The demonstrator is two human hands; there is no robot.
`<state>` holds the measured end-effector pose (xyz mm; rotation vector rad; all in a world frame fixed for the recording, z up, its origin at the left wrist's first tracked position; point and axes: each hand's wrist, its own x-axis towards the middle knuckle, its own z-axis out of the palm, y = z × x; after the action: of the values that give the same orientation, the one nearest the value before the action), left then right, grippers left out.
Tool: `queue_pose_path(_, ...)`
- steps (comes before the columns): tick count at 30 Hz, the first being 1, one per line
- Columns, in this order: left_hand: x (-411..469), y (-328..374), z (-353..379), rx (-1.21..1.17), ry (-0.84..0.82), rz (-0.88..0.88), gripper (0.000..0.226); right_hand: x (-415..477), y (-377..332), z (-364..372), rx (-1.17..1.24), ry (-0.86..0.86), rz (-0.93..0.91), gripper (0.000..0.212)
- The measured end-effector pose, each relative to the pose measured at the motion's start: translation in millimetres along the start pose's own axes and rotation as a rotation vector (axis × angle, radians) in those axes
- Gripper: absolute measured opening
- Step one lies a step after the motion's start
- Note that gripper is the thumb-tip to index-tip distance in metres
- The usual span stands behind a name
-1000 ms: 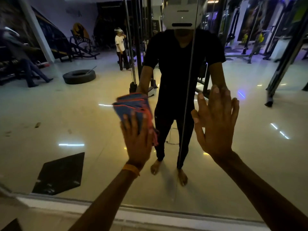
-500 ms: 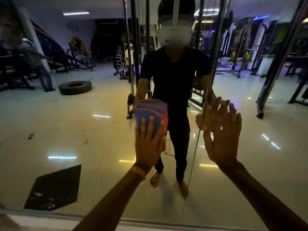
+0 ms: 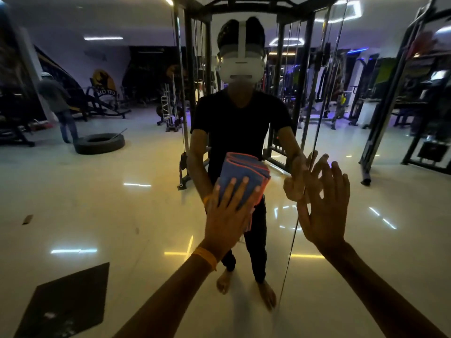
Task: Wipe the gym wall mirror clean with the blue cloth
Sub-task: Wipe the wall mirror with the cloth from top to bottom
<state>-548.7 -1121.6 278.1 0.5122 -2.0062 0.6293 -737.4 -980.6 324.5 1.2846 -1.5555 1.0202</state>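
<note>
Gym wall mirror [image 3: 117,215] fills the view and reflects the person, a cable machine [image 3: 188,93] and a tyre [image 3: 100,143]. Right hand [image 3: 324,211]: raised at the glass, fingers straight and spread, holding nothing. Left hand [image 3: 227,215]: fingers straight and spread, pressing the folded blue cloth [image 3: 242,168] flat against the mirror, just left of the right hand. Cloth has orange edging. Orange wristband [image 3: 206,258] on the left wrist.

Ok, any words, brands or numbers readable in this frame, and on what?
Yellow wall emblem, reflected in the mirror: white letters on a band beneath it, reversed and too blurred to read.
Faint wall marking higher up: too dim to read.
Blue cloth and wristband: no print visible.
Nothing else is legible.
</note>
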Motion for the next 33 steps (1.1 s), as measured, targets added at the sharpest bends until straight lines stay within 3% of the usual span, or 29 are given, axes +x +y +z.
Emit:
queue_pose_path(2, 2, -16, -3, 0.034, 0.013, 0.070, 0.073, 16, 0, -5, -0.008, 0.004, -0.040, 0.062)
queue_pose_path(7, 13, -92, -43, -0.077, 0.112, -0.267, 0.064, 44, -4, -5, -0.025, 0.016, -0.028, 0.056)
queue_pose_path(10, 36, -80, -43, -0.092, 0.153, -0.396, 0.062, 48, -14, -3, 0.012, 0.017, 0.001, 0.055)
queue_pose_path(11, 41, -63, -36, -0.082, 0.140, -0.357, 0.062, 48, -16, -2, 0.020, 0.013, 0.003, 0.054)
queue_pose_path(14, 38, -11, -13, 0.048, -0.022, 0.080, 0.076, 46, -13, -7, 0.013, -0.015, -0.021, 0.054)
queue_pose_path(15, 36, -11, -9, 0.081, -0.043, 0.142, 0.079, 47, -11, -9, 0.011, -0.022, -0.038, 0.053)
queue_pose_path(17, 37, -34, -15, 0.099, 0.013, 0.108, 0.075, 49, -6, -12, 0.014, -0.024, -0.065, 0.052)
queue_pose_path(20, 41, -75, -36, 0.012, 0.109, -0.109, 0.063, 48, 1, -14, 0.045, -0.007, -0.025, 0.052)
queue_pose_path(23, 53, -48, -38, -0.122, 0.174, -0.370, 0.060, 50, 0, -13, 0.089, 0.015, 0.022, 0.051)
queue_pose_path(24, 54, -26, -30, -0.126, 0.155, -0.362, 0.060, 50, -1, -13, 0.097, 0.022, 0.016, 0.053)
queue_pose_path(26, 41, 8, -14, -0.052, 0.064, -0.128, 0.066, 52, -3, -13, 0.084, 0.016, -0.045, 0.059)
queue_pose_path(28, 34, -6, -12, 0.040, 0.035, 0.043, 0.076, 53, -2, -11, 0.092, -0.004, -0.110, 0.061)
queue_pose_path(29, 34, -21, -18, 0.055, 0.069, 0.003, 0.077, 54, 1, -9, 0.107, -0.001, -0.112, 0.063)
queue_pose_path(33, 42, -75, -44, -0.096, 0.221, -0.508, 0.065, 55, 16, -5, 0.116, 0.025, -0.096, 0.054)
